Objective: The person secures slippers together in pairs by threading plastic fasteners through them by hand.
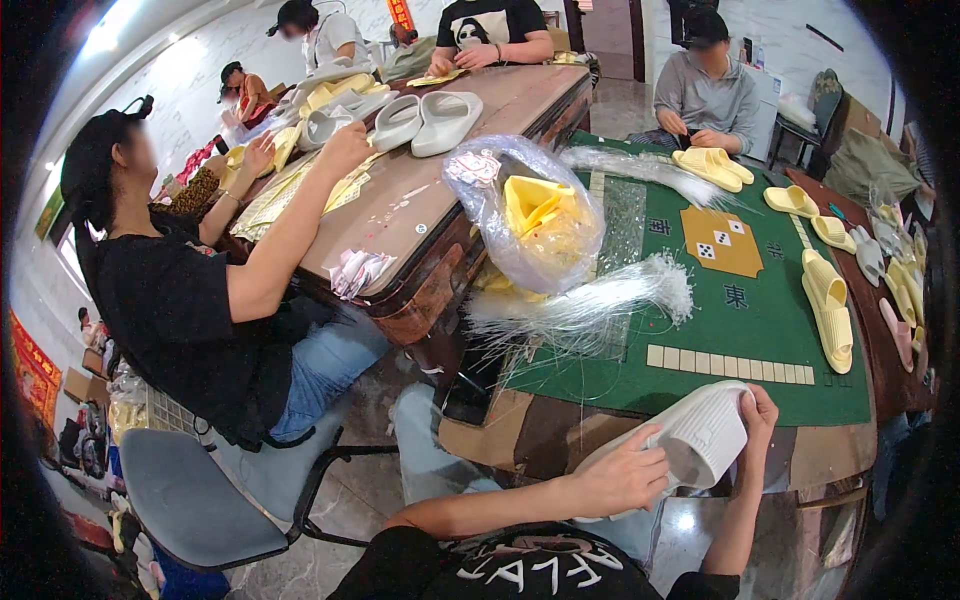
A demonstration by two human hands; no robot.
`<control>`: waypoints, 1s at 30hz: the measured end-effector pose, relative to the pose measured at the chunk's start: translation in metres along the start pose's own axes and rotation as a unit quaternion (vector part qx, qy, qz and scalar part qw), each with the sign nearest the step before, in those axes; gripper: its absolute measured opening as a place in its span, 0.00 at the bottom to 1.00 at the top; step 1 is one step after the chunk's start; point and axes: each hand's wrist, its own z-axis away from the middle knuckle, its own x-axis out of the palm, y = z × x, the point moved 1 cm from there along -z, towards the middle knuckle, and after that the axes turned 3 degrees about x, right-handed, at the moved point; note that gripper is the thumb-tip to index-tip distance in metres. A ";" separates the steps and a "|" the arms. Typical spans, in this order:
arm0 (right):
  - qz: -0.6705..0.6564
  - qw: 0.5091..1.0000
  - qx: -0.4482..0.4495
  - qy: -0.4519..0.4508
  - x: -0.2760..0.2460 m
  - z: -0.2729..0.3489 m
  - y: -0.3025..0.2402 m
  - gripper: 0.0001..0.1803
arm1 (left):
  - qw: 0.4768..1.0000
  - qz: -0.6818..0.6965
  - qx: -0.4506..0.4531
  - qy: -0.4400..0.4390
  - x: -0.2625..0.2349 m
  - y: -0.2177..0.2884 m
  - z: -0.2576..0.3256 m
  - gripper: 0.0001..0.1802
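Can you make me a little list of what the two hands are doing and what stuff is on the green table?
left hand: grips the white slipper at its near end
right hand: holds the slipper's far end
green table: bears yellow slippers, a bundle of clear plastic strands, a clear bag with yellow slippers inside
nearby: a person in black sits at the brown table

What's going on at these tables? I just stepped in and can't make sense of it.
The person wearing the camera holds a white slipper in both hands, the left hand near its heel, the right hand at its toe, over the edge of a green game table. Yellow slippers and a clear plastic bag lie on it. To the left, a seated person in black reaches toward pale slippers on a brown table.
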 end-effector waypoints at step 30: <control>0.056 0.989 0.131 -0.049 0.035 0.008 0.014 0.19 | 0.842 0.304 -0.432 0.110 0.003 -0.016 0.042 0.31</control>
